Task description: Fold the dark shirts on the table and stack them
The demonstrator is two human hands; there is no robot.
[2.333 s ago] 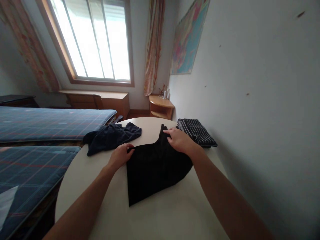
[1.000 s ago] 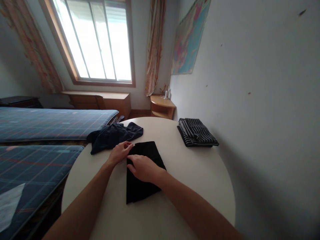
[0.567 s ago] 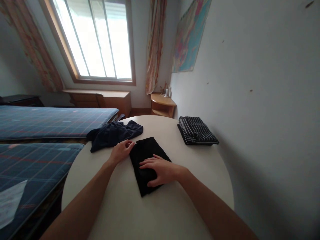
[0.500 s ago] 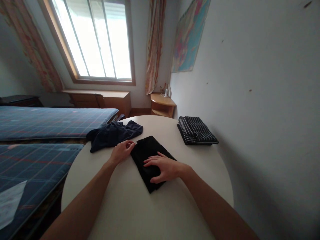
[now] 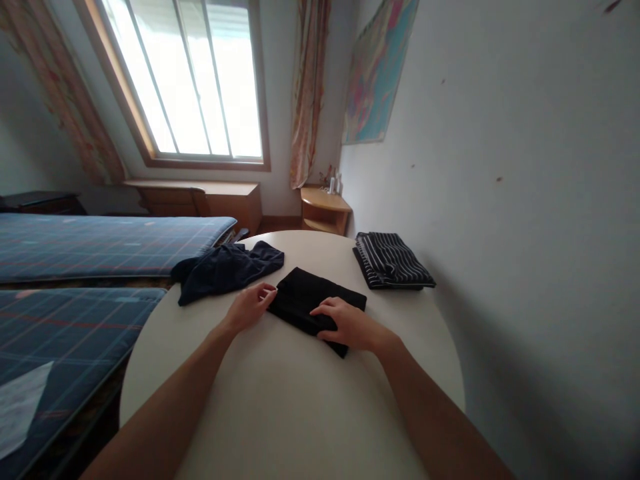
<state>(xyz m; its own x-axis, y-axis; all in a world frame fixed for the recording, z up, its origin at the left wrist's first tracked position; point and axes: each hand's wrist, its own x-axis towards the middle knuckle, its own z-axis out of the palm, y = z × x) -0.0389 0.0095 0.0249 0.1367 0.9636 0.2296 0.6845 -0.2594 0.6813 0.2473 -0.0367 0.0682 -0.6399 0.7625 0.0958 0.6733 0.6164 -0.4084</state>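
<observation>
A folded black garment (image 5: pixel 305 300) lies flat on the round white table (image 5: pixel 270 407), turned slightly at an angle. My left hand (image 5: pixel 250 307) is at its left corner, thumb and fingers pinched together on the edge. Over the right half rests my right hand (image 5: pixel 347 323), fingers and thumb apart on the cloth. It covers part of the garment's near edge. Behind my left hand sits a crumpled dark navy garment (image 5: pixel 227 267). At the far right is a folded stack of black-and-white striped clothing (image 5: pixel 395 260).
Two beds with blue plaid mattresses (image 5: pixel 75 333) stand to the left, one bearing a white paper (image 5: pixel 23 407). A white wall (image 5: pixel 525 267) runs close along the right. Beyond the table are a corner shelf (image 5: pixel 325 199) and a wooden desk (image 5: pixel 230 189) under the window.
The black garment has turned counter-clockwise on the table, its near end swinging to the right. My right hand has moved right and slightly up with it. My left hand stays near the left corner.
</observation>
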